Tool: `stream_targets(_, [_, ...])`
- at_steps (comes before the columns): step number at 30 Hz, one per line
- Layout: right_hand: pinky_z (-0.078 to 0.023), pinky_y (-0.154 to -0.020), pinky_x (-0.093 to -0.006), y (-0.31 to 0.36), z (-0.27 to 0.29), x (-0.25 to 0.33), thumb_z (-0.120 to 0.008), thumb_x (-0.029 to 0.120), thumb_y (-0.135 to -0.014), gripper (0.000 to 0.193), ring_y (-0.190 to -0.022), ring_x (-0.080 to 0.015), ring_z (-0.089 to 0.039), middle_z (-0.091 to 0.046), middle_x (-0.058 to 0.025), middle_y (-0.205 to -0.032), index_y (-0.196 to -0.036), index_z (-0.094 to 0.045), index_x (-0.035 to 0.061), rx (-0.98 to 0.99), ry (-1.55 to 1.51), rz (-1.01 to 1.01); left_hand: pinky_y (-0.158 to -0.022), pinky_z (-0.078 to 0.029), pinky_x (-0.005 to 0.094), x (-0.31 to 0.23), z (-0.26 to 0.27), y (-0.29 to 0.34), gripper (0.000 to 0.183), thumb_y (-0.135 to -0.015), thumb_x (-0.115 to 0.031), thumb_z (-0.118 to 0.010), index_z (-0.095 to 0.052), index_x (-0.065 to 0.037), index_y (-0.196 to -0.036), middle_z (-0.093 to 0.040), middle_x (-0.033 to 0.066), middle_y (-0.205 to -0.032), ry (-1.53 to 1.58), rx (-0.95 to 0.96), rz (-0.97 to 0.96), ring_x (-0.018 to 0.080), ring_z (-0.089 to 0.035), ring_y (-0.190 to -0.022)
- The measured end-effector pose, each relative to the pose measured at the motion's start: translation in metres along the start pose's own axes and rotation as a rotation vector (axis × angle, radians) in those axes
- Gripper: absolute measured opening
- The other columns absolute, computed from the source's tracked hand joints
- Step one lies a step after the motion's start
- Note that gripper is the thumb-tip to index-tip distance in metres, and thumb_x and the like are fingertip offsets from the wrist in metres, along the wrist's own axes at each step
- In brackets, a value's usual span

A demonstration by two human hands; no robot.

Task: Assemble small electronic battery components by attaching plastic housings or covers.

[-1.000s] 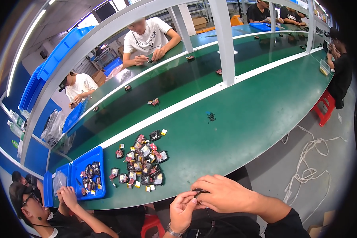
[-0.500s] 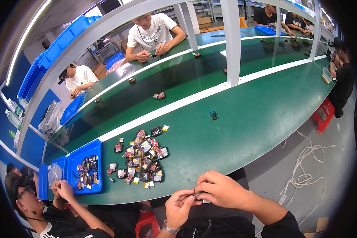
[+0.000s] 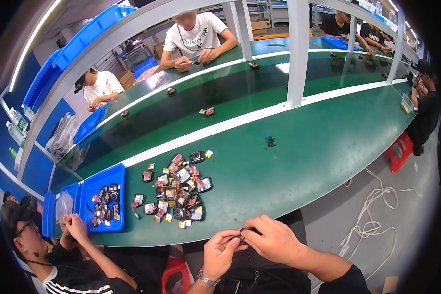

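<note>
At the table's near edge, my left hand (image 3: 219, 252) and my right hand (image 3: 275, 241) meet with fingertips pinched around a small dark part (image 3: 241, 237). Fingers cover most of it, so its exact kind does not show. Beyond my left hand, to the left, lies a pile of small black camera-like units (image 3: 180, 197) with reddish circuit boards and white-and-yellow battery-like pieces. Farther off on the green table (image 3: 240, 181) sits a little cluster of tiny black parts (image 3: 270, 141).
A blue tray (image 3: 122, 188) holding more units stands left of the pile. Beside it a co-worker (image 3: 22, 240) works with both hands. White posts (image 3: 297, 54) and a rail divide the table from a dark green strip bearing scattered units (image 3: 209, 111). White cable (image 3: 362, 228) lies on the floor.
The view has shifted slightly. My right fingers have changed their hold on the dark part, and the pale piece seen below them earlier no longer shows.
</note>
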State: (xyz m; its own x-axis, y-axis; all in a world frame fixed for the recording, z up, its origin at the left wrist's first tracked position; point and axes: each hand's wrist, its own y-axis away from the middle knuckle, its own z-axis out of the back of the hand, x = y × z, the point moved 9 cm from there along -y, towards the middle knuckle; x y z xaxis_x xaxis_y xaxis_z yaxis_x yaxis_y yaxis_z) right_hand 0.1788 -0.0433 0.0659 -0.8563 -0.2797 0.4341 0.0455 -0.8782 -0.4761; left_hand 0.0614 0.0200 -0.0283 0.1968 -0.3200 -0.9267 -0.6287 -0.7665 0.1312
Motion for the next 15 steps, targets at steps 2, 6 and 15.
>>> stream_targets(2, [-0.056, -0.074, -0.0318, -0.003, 0.0028, 0.0039, -0.072, 0.007, -0.075, 0.028, -0.09, -0.0223, -0.062, -0.061, -0.0067, -0.103, -0.102, -0.067, 0.0029, -0.024, 0.002, 0.031, -0.09, -0.063, 0.0382, 0.0024, 0.002, -0.0001, 0.021, -0.1, 0.007, -0.054, -0.056, 0.01, -0.121, -0.065, 0.0186, -0.12, 0.006, 0.003, 0.019, 0.0228, -0.068, -0.107])
stream_targets(6, [-0.057, -0.072, -0.0304, -0.0036, 0.0036, 0.0026, -0.072, 0.007, -0.074, 0.031, -0.087, -0.0203, -0.063, -0.063, -0.0057, -0.1, -0.104, -0.067, 0.0025, -0.103, -0.017, 0.059, -0.089, -0.064, 0.0385, 0.0046, 0.0052, -0.0006, 0.022, -0.1, 0.006, -0.055, -0.056, 0.01, -0.121, -0.065, 0.019, -0.12, 0.037, 0.007, 0.024, 0.023, -0.067, -0.108])
stream_targets(15, [-0.055, -0.066, -0.031, -0.0086, 0.0094, 0.0069, -0.079, 0.007, -0.075, 0.021, -0.08, -0.0219, -0.066, -0.067, -0.0045, -0.093, -0.093, -0.069, 0.0042, -0.11, 0.014, 0.088, -0.088, -0.064, 0.0384, 0.0045, 0.0049, -0.0014, 0.022, -0.1, 0.005, -0.055, -0.055, 0.01, -0.122, -0.065, 0.0191, -0.12, 0.005, 0.004, 0.028, 0.0231, -0.067, -0.108])
